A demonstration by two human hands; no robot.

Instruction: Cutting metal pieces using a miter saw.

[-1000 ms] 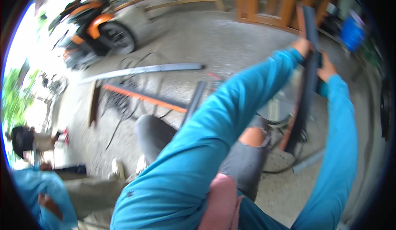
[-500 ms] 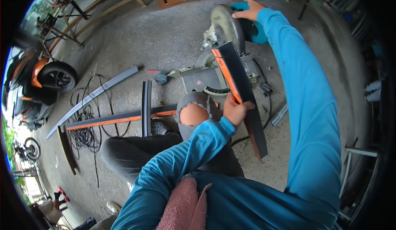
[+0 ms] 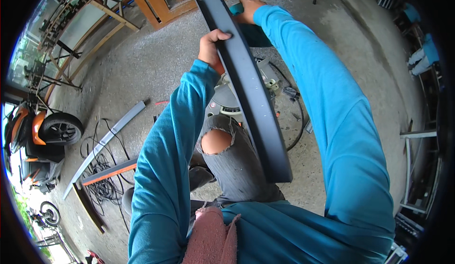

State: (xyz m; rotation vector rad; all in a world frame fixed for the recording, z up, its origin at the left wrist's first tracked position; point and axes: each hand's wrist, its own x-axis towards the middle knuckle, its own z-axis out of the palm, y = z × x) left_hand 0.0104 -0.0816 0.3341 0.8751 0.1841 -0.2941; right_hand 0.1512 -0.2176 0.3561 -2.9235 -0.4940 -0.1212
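A long dark grey metal channel (image 3: 253,98) is raised at a slant across the middle of the view, its far end up near the wooden frames. My left hand (image 3: 212,50) grips its left edge, thumb lying over the face. Behind the channel stands a miter saw (image 3: 227,96), mostly hidden by it; part of its base and round table shows. My right hand (image 3: 250,10) is on the saw's teal handle (image 3: 236,9), with most of its fingers out of sight. Below the channel's left side is my bent knee in torn grey trousers.
A pale metal strip (image 3: 106,143), an orange-edged bar (image 3: 109,171) and tangled black cable (image 3: 102,190) lie on the concrete at left. A motorcycle (image 3: 42,136) stands beyond them. Brown wooden frames (image 3: 156,8) are at the back. The saw's cord (image 3: 301,122) curves at right.
My left hand has lifted the channel up and forward, turning its grey face toward me; its orange side no longer shows. The view has shifted, and my right hand remains at the saw handle.
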